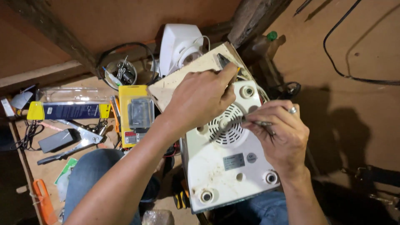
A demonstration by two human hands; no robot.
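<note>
Brown wooden boards lie under everything we see. Our left hand [200, 98] presses down flat on the white machine base [227, 160], not gripping it. Our right hand [281, 135] pinches a thin metal tool [261, 123] at the round vent [226, 123] in the middle. This base rests upside down on our knees. Just beside it sit a yellow meter [134, 113] and grey pliers [79, 143].

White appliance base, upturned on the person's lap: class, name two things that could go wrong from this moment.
The appliance base rests on the knees, steadied only by the left hand; it might tip. The right hand pinches a thin metal tool near the vent grille; a slip could jab fingers.
</note>
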